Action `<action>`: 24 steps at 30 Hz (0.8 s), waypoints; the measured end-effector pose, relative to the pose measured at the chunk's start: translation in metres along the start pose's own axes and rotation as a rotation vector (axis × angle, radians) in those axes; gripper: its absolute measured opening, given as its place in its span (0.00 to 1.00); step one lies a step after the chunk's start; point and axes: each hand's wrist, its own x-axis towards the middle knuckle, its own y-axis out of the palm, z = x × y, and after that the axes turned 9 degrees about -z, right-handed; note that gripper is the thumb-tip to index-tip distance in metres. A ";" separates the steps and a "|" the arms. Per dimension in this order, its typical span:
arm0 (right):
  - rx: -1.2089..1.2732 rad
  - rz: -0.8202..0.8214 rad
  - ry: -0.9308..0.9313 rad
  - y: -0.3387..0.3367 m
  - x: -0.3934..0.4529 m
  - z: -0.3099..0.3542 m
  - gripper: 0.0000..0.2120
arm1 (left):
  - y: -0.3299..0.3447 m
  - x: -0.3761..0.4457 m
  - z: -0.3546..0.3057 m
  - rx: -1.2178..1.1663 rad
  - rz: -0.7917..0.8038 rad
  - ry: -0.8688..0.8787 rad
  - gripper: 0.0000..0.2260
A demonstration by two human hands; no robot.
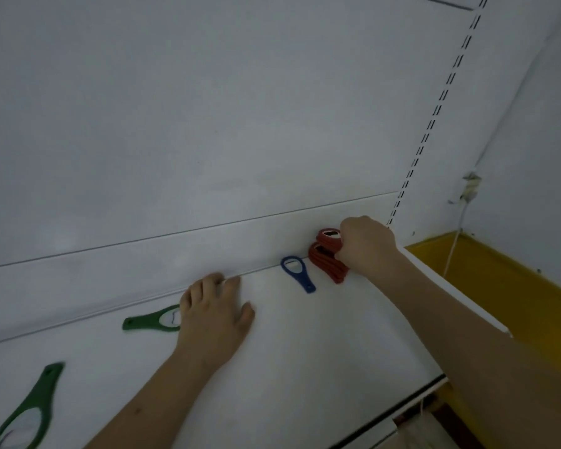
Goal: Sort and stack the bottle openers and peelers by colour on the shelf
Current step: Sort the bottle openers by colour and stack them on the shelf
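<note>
You are in the middle of building the red pile: your right hand [366, 246] is curled around a red opener [328, 238], fingers folded over its near end, and holds it tilted just above the red stack [326, 262] that lies on the shelf [305, 351] against the back panel [208, 124]. Whether the held piece already touches the pile beneath cannot be told from here, since your knuckles cover the meeting point. Your left hand [212, 315] lies flat and relaxed on the shelf, grasping nothing, its fingers spread toward the back panel. A blue opener [297, 272] lies alone between your two hands, just to the left of the red stack and apart from it. A green opener [153, 320] lies right beside your left hand, its ring end at your little finger; contact there is unclear. A second green opener [26, 413] sits well off to the left of that hand, near the front edge. By the look of it, the reds are nearly gathered and the greens and blue are not yet sorted. The next move probably calls for lowering the red piece squarely onto its pile so the outlines match, then uncurling your fingers without nudging the stack sideways toward the blue one. After that the green piece by your left hand is the closest pick.
</note>
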 end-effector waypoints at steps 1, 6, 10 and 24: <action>-0.020 -0.006 -0.004 0.000 0.002 0.001 0.06 | 0.000 0.001 0.000 0.005 -0.008 0.002 0.29; -0.079 0.006 -0.025 0.005 0.008 -0.005 0.07 | 0.001 0.001 0.000 0.013 -0.006 -0.009 0.28; -0.069 0.065 -0.036 0.009 0.012 -0.001 0.10 | 0.004 0.000 0.001 0.025 -0.013 -0.009 0.28; 0.204 -0.005 -0.026 0.017 0.012 0.007 0.24 | 0.007 -0.001 0.002 0.037 -0.056 0.013 0.27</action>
